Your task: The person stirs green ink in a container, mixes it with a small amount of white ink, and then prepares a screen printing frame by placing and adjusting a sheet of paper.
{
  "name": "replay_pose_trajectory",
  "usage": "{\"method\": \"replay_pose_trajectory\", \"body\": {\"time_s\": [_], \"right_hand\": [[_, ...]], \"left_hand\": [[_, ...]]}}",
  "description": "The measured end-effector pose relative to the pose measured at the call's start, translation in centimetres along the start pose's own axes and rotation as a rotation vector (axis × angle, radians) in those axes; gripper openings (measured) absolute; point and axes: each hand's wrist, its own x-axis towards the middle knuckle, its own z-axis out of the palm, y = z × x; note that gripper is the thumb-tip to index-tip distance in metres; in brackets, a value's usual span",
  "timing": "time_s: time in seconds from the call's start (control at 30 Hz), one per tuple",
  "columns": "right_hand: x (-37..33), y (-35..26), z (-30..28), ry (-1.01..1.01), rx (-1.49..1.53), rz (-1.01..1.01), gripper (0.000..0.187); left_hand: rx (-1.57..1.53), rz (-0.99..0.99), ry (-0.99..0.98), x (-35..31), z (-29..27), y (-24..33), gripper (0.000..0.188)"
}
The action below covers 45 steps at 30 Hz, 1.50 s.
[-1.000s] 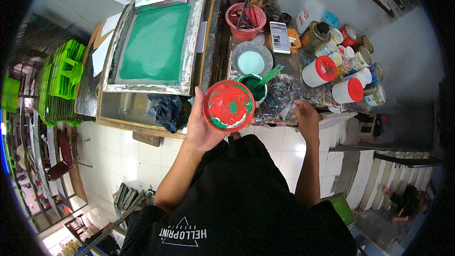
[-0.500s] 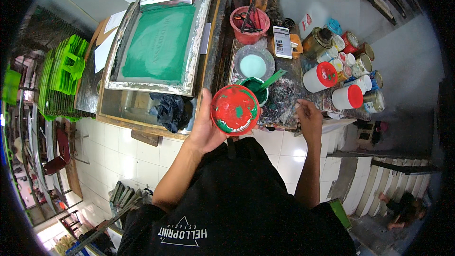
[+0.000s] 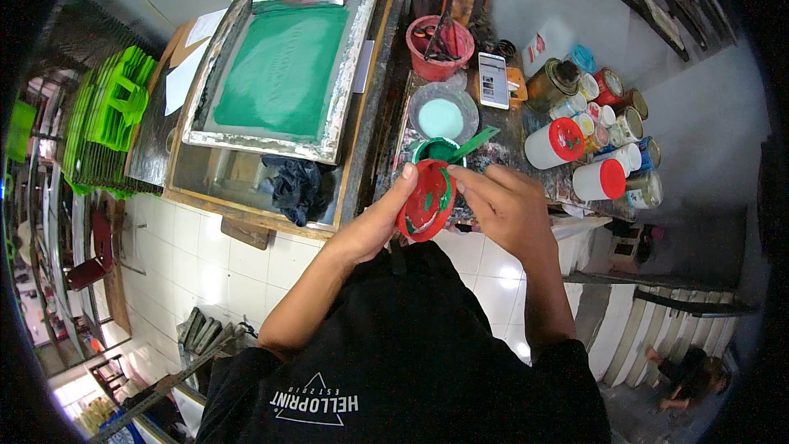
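Red lid [image 3: 426, 200] — green-smeared, tilted on edge — above the bench edge.

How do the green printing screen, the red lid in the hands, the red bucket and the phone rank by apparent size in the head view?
1. green printing screen
2. red lid, though nearness to the camera inflates it
3. red bucket, close to the lid
4. phone
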Motion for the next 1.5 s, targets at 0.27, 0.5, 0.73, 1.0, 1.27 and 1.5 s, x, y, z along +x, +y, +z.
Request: {"method": "replay_pose_trajectory", "body": {"time_s": [0.27, 0.5, 0.73, 1.0, 1.27, 1.5], "right_hand": [[0.7, 0.3, 1.5, -0.017, -0.151, -0.161, 0.032], [0.6, 0.7, 2.1, 0.030, -0.150, -0.160, 0.031], [0.2, 1.0, 2.1, 0.029, -0.239, -0.207, 0.029], [1.1, 1.2, 2.0, 0.054, -0.230, -0.294, 0.020], [0.8, 1.3, 2.1, 0.027, -0.098, -0.265, 0.019], [-0.1, 1.3, 2.3, 0.055, -0.028, -0.301, 0.021]], "left_hand": [[0.085, 0.045, 0.057, -0.1, 0.4, -0.1, 0.077], [0.095, -0.004, 0.055, 0.4, -0.3, -0.6, 0.074], [0.067, 0.070, 0.026, 0.5, 0.6, -0.1, 0.077], [0.019, 0.038, 0.003, 0.7, 0.8, -0.4, 0.076], [-0.091, 0.026, 0.003, 0.6, 0.5, -0.5, 0.076], [-0.110, 0.064, 0.001, 0.8, 0.2, -0.5, 0.075]]}}
